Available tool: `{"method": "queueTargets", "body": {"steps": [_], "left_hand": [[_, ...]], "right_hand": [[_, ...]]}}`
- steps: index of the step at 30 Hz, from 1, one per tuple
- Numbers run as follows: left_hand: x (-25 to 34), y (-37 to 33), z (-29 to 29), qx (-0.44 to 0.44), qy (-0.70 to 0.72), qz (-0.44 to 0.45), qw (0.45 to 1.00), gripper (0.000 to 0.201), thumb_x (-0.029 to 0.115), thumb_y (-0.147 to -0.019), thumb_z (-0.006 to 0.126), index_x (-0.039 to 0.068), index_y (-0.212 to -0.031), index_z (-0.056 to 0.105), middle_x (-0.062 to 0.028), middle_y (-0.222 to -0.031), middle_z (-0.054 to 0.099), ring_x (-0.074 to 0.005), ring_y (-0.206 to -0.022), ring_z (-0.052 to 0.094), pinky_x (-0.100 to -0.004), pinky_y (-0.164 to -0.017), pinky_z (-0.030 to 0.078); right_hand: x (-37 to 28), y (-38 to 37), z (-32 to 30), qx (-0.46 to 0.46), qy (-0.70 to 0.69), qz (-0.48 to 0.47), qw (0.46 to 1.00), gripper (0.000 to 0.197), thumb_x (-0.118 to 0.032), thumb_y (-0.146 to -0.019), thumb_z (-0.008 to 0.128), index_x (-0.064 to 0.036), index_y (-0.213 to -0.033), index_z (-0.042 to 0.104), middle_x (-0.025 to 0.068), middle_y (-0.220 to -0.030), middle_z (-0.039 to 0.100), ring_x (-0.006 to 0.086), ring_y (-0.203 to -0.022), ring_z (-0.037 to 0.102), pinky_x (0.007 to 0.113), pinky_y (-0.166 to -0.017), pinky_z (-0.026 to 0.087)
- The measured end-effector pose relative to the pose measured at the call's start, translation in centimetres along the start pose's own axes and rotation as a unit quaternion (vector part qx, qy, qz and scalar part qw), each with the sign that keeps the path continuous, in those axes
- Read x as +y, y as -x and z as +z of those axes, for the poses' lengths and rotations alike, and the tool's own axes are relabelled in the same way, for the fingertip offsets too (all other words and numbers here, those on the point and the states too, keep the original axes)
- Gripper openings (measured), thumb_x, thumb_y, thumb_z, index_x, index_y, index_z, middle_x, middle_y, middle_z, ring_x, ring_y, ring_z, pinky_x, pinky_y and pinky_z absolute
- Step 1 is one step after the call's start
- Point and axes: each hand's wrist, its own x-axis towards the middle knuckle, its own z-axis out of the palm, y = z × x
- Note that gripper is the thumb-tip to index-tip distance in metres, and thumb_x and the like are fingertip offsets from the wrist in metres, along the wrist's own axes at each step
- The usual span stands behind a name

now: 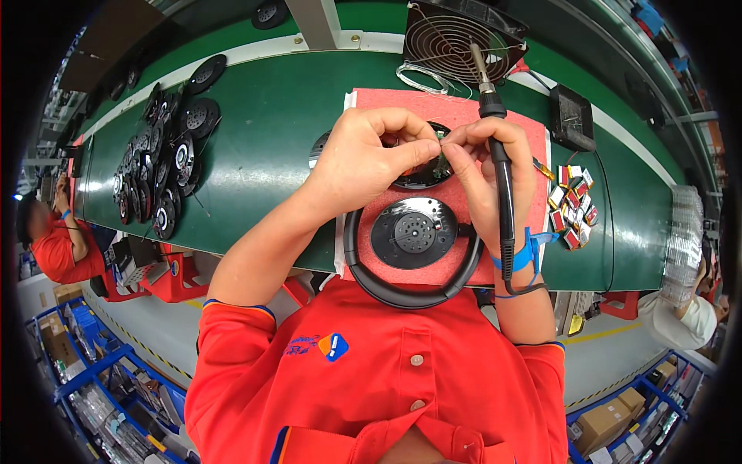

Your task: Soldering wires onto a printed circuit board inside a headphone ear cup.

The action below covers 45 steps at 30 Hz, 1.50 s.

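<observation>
As the right grip clasps it, upper centre-right | black, metal-tipped soldering iron points frame-top, axis near-vertical | left grip pinched, contents unclear

Bare L hand & R hand hide pt. of round black plastic housing; anything btwn fingertips too sm. to tell. Red-shirted co-worker, far L, blurred; white-clad person, far R, partly hidden.
</observation>
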Motion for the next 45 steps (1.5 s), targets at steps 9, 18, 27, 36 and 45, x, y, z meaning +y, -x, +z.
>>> {"method": "queueTargets", "body": {"steps": [9,18,27,36,45], "left_hand": [[-0.6,0.1,0.6,0.0,0.012,0.04,0.999,0.012,0.008,-0.082,0.068,0.0,-0.09,0.067,-0.0019,-0.082,0.066,-0.0055,-0.078,0.058,-0.0241,-0.069,0.048],[-1.3,0.0,1.3,0.088,-0.194,0.324,0.922,0.011,0.01,-0.073,0.07,0.005,-0.08,0.063,-0.0066,-0.074,0.061,-0.0243,-0.072,0.056,-0.0356,-0.07,0.045],[0.1,0.7,0.9,0.025,-0.005,0.047,0.999,0.011,0.008,-0.085,0.063,-0.001,-0.091,0.061,-0.0044,-0.079,0.064,-0.0079,-0.069,0.059,-0.0234,-0.062,0.049],[-0.5,0.3,0.9,0.075,-0.252,0.312,0.913,0.014,0.008,-0.075,0.071,0.002,-0.087,0.065,-0.0072,-0.07,0.062,-0.0201,-0.065,0.06,-0.0295,-0.064,0.045],[-0.4,0.3,0.2,0.05,-0.156,0.148,0.975,0.008,0.009,-0.075,0.067,0.003,-0.081,0.069,-0.0084,-0.075,0.065,-0.0238,-0.076,0.06,-0.0332,-0.072,0.046]], "right_hand": [[-0.9,0.7,-0.3,0.045,-0.013,0.044,0.998,0.031,0.01,-0.08,0.064,-0.0034,-0.103,0.049,0.0066,-0.09,0.057,0.0129,-0.083,0.058,0.025,-0.077,0.048],[-0.9,1.1,-0.8,0.068,-0.019,0.007,0.998,0.034,0.012,-0.079,0.063,-0.0039,-0.103,0.046,0.0078,-0.085,0.057,0.0138,-0.078,0.057,0.025,-0.072,0.046],[0.3,0.2,-0.3,0.034,-0.014,0.0,0.999,0.033,0.012,-0.08,0.062,-0.0029,-0.105,0.046,0.0087,-0.088,0.058,0.014,-0.081,0.06,0.025,-0.073,0.047],[-0.2,0.6,-1.0,0.012,-0.006,-0.031,0.999,0.033,0.012,-0.082,0.059,-0.0016,-0.108,0.044,0.0092,-0.088,0.057,0.0139,-0.08,0.059,0.026,-0.072,0.048],[-1.1,0.0,-0.7,0.017,0.167,-0.066,0.984,0.026,0.007,-0.079,0.065,-0.0024,-0.1,0.053,0.0046,-0.086,0.061,0.01,-0.075,0.056,0.024,-0.071,0.046]]}}
